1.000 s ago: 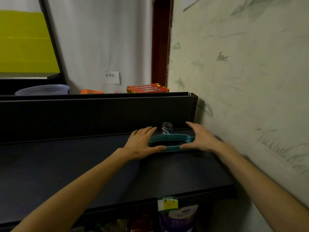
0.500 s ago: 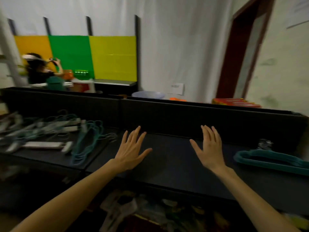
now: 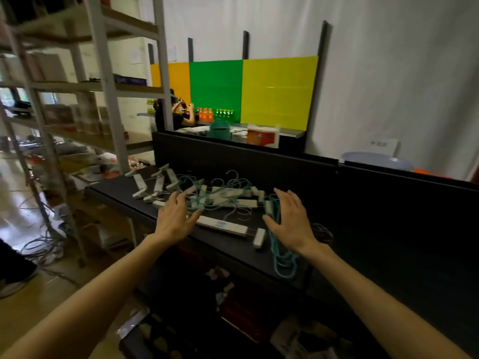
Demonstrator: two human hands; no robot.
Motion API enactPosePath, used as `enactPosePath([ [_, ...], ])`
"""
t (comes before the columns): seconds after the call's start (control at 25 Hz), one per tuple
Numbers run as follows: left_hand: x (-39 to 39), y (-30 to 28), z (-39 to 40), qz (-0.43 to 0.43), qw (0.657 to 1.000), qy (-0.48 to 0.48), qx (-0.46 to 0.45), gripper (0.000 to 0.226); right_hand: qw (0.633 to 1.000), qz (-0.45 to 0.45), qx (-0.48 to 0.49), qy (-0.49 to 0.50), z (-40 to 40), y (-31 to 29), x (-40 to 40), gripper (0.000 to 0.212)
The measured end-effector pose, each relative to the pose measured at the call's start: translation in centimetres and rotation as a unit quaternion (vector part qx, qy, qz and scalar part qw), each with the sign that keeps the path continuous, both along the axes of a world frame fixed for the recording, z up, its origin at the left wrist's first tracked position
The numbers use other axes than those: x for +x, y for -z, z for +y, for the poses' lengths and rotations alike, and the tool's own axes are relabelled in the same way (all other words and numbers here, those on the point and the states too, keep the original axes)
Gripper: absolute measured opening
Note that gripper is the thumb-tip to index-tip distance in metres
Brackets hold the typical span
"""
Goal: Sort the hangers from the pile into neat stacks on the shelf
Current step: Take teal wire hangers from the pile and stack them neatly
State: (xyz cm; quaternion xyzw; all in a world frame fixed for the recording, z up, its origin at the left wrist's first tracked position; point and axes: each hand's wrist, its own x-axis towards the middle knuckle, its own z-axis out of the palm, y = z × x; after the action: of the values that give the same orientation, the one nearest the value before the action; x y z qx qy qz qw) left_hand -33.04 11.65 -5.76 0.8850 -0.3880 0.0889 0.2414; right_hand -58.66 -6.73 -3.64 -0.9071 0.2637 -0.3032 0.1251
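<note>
A tangled pile of hangers [image 3: 215, 196] lies on the black shelf [image 3: 375, 244]: teal wire hangers mixed with white clip hangers. One long white clip hanger [image 3: 221, 225] lies nearest me between my hands. A bunch of teal hangers [image 3: 281, 257] trails over the shelf's front edge under my right wrist. My left hand [image 3: 175, 217] hovers over the pile's near left side, fingers spread, holding nothing. Over the pile's right end my right hand [image 3: 290, 222] is spread too and grips nothing.
A black back panel [image 3: 259, 167] rises behind the shelf. Grey metal racking [image 3: 103, 81] with boxes stands at the left. A person [image 3: 178, 115] stands far back by coloured panels. A pale basin [image 3: 375, 160] sits beyond the panel at right. Goods fill the lower shelf.
My view has swung left from the stacked teal hangers at the shelf's right end to the pile. Both hands let go of that stack and now hover spread over the pile.
</note>
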Motion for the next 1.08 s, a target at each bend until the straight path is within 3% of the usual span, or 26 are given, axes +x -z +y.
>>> enactPosePath([
  [0.2,12.1,-0.7,-0.5,-0.028,0.998,0.046,0.015,0.065,0.995,0.065,-0.014,-0.068,-1.3,-1.2,16.0,0.066],
  [0.36,21.7,-2.2,-3.1,-0.076,0.991,0.079,0.079,0.055,0.986,0.15,-0.021,-0.065,-1.0,-1.6,27.2,0.085],
  [0.48,26.5,-1.9,-4.4,-0.049,0.99,0.112,0.064,0.04,0.968,0.248,-0.001,-0.034,0.0,-0.7,32.6,0.103],
  [0.56,28.8,-1.6,-5.3,-0.078,0.983,0.157,0.057,0.028,0.953,0.301,0.02,0.0,0.5,-0.6,34.4,0.108],
  [0.72,32.5,-1.5,-6.2,-0.044,0.966,0.247,0.066,0.021,0.937,0.328,0.087,0.085,1.3,-1.5,36.1,0.1],
  [0.84,33.6,-1.4,-5.5,-0.016,0.932,0.339,0.126,0.018,0.92,0.328,0.159,0.141,2.6,-2.0,36.6,0.096],
  [0.96,34.2,-1.0,-5.3,-0.044,0.894,0.401,0.196,0.024,0.919,0.267,0.225,0.183,3.7,-2.7,37.2,0.095],
  [1.08,34.3,-0.1,-5.8,-0.034,0.899,0.399,0.175,0.026,0.924,0.227,0.238,0.193,4.0,-2.3,37.2,0.096],
])
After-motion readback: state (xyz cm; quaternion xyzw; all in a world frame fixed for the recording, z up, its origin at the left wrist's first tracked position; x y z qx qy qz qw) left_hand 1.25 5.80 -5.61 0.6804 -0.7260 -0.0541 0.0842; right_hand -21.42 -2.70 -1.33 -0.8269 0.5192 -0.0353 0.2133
